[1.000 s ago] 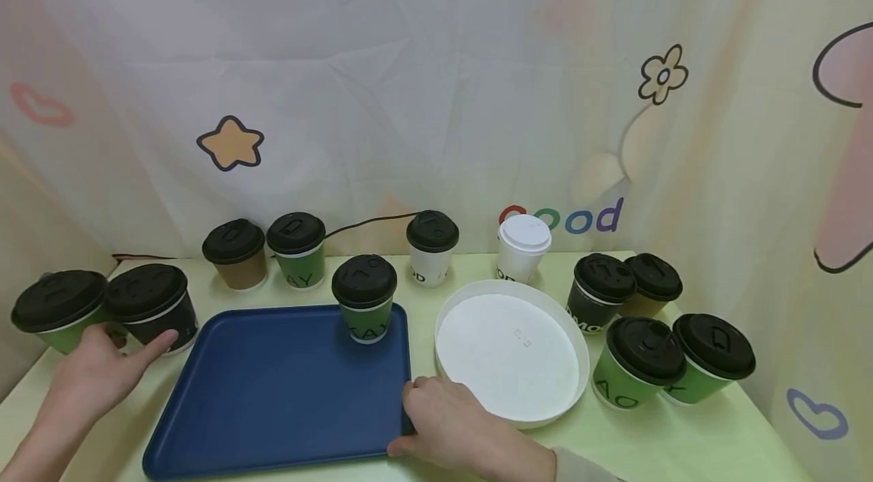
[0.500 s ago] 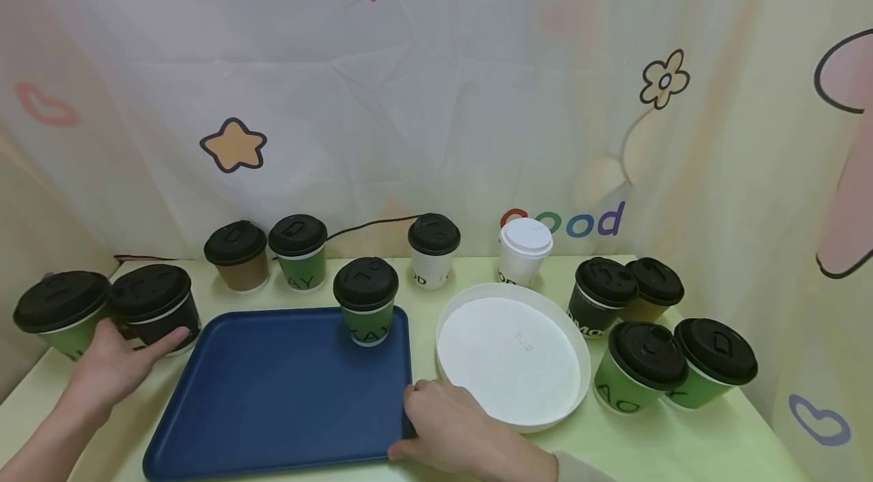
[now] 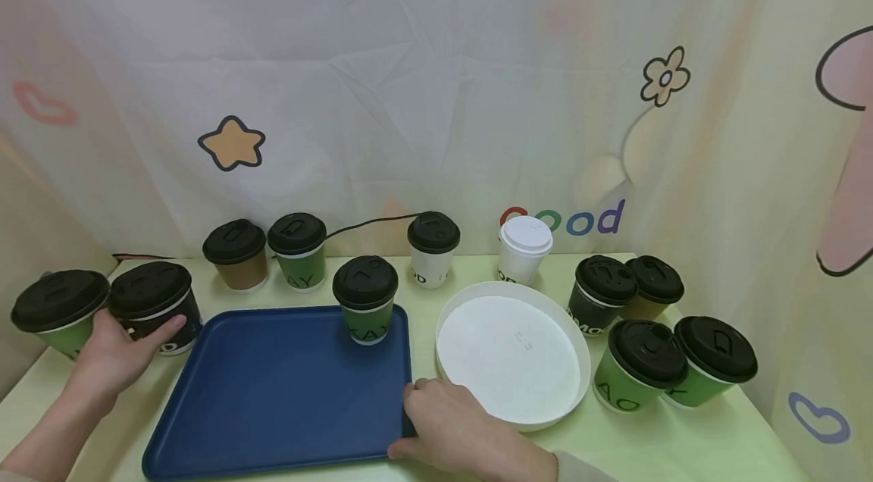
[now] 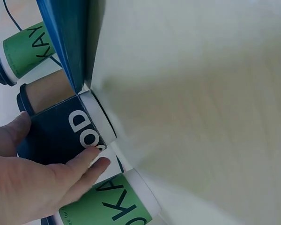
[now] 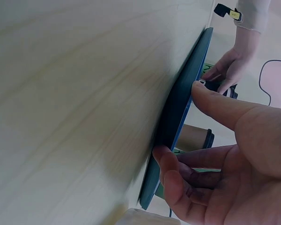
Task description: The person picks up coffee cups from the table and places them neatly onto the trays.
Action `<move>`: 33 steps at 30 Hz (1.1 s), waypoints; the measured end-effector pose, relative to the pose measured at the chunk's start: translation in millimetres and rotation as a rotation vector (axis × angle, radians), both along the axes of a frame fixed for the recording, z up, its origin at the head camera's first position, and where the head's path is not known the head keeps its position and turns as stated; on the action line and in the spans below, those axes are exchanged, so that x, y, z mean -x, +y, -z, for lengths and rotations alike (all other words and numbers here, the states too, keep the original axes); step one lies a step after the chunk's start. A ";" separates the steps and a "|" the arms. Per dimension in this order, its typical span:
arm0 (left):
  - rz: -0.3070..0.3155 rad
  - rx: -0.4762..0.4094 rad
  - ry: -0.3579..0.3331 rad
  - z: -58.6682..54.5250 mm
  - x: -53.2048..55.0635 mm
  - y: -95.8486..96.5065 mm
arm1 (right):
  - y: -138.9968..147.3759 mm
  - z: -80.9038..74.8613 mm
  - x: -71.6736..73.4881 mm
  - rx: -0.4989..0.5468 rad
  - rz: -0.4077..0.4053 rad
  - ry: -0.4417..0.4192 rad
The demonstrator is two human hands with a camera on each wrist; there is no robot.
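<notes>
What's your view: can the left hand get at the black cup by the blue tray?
Probably yes: the left hand touches the black cup, nothing between, though a green cup stands close.

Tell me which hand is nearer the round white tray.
Right. The right hand is by the near-left side of the round white tray; the left hand is farther left, across the blue rectangular tray.

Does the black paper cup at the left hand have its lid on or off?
On: the head view shows a round black lid covering the black paper cup.
</notes>
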State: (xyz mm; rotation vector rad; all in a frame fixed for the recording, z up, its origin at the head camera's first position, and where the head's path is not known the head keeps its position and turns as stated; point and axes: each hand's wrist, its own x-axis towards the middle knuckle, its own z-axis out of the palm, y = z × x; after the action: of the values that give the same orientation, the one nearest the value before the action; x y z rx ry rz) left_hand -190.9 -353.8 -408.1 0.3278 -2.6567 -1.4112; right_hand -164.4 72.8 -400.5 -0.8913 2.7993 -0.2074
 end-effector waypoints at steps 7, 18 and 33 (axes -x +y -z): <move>-0.035 0.030 0.009 -0.8 -1.1 3.4 | 0.1 -0.8 -1.1 -0.002 -0.003 0.020; -0.030 0.186 0.120 -8.0 -8.4 14.6 | 0.0 -1.3 -2.5 -0.009 0.002 0.043; 0.056 0.167 0.194 -20.7 -11.5 40.5 | -0.7 -1.2 -0.3 -0.005 0.005 -0.011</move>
State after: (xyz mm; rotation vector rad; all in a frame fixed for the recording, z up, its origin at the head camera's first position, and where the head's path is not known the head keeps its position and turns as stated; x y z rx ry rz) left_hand -179.4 -313.2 -387.4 0.0949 -2.6182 -1.1589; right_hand -164.1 72.2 -399.3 -0.8796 2.7908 -0.2046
